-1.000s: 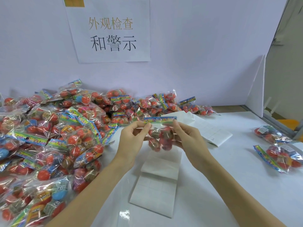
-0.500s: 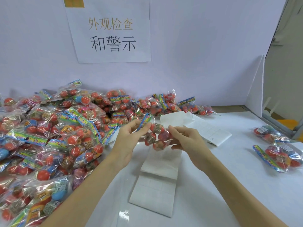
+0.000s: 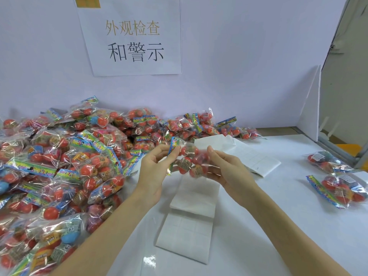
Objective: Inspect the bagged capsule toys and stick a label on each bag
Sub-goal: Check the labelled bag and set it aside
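Note:
A clear bag of red capsule toys (image 3: 189, 161) with a colourful header strip hangs above the table between both hands. My left hand (image 3: 155, 172) pinches its header end between thumb and fingers. My right hand (image 3: 225, 168) holds the bag's other side, fingers curled around it. Folded white label sheets (image 3: 189, 226) lie on the table right under the bag. A big heap of bagged capsule toys (image 3: 69, 166) fills the left side.
Two bags (image 3: 338, 188) lie apart at the right edge of the white table. More label sheets (image 3: 249, 154) lie unfolded behind my right hand. A wall with a paper sign (image 3: 133, 36) closes the back; a white panel (image 3: 310, 104) stands at the right.
The bag has turned in my hands: its header strip went from lying level on top to standing on end at the left side. Both hands stayed in nearly the same place.

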### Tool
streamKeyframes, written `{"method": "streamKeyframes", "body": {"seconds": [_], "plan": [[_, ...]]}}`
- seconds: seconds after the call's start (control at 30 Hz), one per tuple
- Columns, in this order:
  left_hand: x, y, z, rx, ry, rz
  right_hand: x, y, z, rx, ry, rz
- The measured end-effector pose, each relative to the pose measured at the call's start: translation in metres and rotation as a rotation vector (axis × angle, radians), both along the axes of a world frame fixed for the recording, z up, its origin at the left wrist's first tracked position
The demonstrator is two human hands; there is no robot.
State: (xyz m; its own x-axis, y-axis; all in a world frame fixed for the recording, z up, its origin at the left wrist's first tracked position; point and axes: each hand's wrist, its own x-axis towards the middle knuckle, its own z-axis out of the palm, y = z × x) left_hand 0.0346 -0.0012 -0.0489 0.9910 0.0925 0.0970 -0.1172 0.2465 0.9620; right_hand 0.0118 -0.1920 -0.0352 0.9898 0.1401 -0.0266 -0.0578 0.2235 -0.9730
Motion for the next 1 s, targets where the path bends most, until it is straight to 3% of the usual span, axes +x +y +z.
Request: {"method": "streamKeyframes", "body": {"seconds": [0.1,0.23,0.37,0.57,0.67,0.73,0.83,0.9,1.0], "plan": [[0.001,0.004,0.000,-0.009,0.009,0.062,-0.002,0.002,-0.002,-0.134,-0.004,0.149],[0.000,0.006,0.003,0.074,-0.085,-0.053,-0.001,0.004,-0.008,-0.210,-0.075,0.054],[0.004,0.004,-0.005,0.231,-0.147,-0.015,0.002,0.000,-0.010,-0.176,-0.070,0.062],[0.012,0.016,0.000,0.069,-0.084,0.014,0.001,0.001,-0.011,-0.162,-0.018,0.205],[0.014,0.016,-0.005,0.350,-0.196,0.096,0.000,0.004,-0.012,-0.239,-0.108,0.067],[0.013,0.013,-0.008,0.460,-0.175,0.105,0.001,0.005,-0.013,-0.316,-0.212,-0.074],[0.011,0.009,-0.004,0.106,0.082,-0.198,0.002,0.002,-0.016,-0.526,-0.378,-0.238],[0.010,0.007,-0.003,-0.081,0.164,-0.400,0.000,0.002,-0.017,-0.657,-0.457,-0.237],[0.008,0.003,-0.004,-0.151,0.095,-0.338,-0.002,0.005,-0.015,-0.657,-0.438,-0.181]]}}
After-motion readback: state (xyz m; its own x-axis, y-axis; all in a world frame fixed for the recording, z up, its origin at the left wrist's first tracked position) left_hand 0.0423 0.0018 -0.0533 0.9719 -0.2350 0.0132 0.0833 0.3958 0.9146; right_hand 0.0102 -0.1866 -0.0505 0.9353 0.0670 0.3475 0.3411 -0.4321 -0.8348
